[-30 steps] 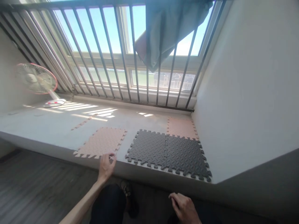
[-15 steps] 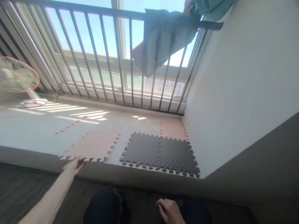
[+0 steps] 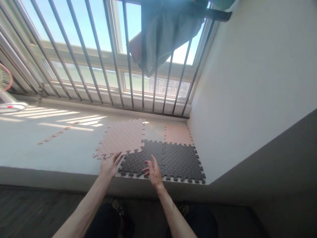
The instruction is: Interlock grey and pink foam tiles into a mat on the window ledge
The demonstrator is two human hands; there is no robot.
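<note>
My left hand [image 3: 110, 165] grips the near edge of a pink foam mat tile [image 3: 123, 137], whose right corner overlaps the left dark grey tile [image 3: 138, 162]. Fingers apart and holding nothing, my right hand [image 3: 153, 170] hovers over that grey tile. A second dark grey tile [image 3: 183, 162] is joined to its right side, near the wall. Behind them, a paler pink tile [image 3: 177, 135] lies in the corner. Each tile has jigsaw-like edges.
Beyond the ledge [image 3: 66, 155] stands a metal railing [image 3: 114, 66] with a cloth [image 3: 160, 39] hanging over it. A white wall [image 3: 247, 82] bounds the right side. A thin pink edge strip [image 3: 58, 134] lies on the left, and a fan [image 3: 10, 104] stands at the far left.
My left hand has carried the pink tile right and away from me, onto part of the grey one. My right hand has risen from near my knee and opened above the grey tile.
</note>
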